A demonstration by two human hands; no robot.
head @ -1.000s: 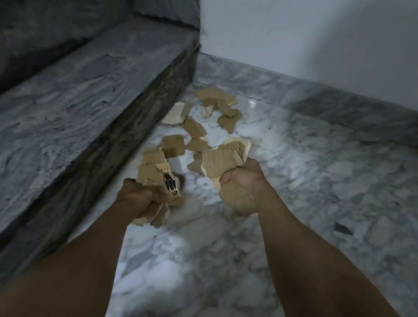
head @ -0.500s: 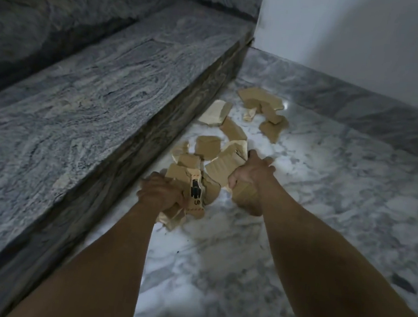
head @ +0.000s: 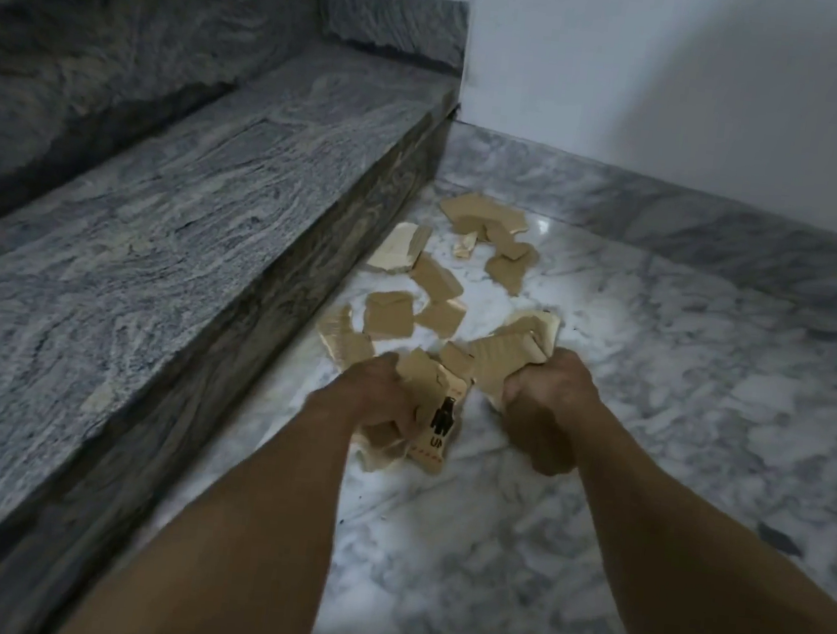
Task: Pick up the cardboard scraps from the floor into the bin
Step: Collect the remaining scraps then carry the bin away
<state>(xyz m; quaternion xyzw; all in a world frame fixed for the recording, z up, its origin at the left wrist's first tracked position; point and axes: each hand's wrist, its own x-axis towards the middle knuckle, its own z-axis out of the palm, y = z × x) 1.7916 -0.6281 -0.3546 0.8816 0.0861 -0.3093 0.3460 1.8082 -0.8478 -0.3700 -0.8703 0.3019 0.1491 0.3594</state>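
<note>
At the left a grey stone step [head: 166,238] ran along the marble floor [head: 656,393], its dark riser meeting the floor's left edge, with a second, higher step [head: 101,25] behind it. Loose cardboard scraps [head: 390,315] lay scattered on the floor close to that riser, spreading from near the hands toward the far corner where the step met the white wall [head: 688,87]. One pale, ribbed scrap [head: 398,255] lay just beside the riser, and the farthest pieces [head: 484,213] sat near the grey skirting [head: 674,225] at the foot of the wall.

The left hand [head: 372,394] was stretched out low over the floor, its fingers curled tight round a bunch of scraps [head: 421,420]. A printed piece [head: 441,425] with a black mark and dashed red lines hung at the right side of that bunch. Whether the bunch touched the floor could not be told.

The right hand [head: 545,392], just beside the left, was clenched on a second bunch [head: 505,352], whose ribbed pieces stuck up and away from the fist. Further right the floor carried a small dark mark [head: 778,539]. Both forearms were bare.
</note>
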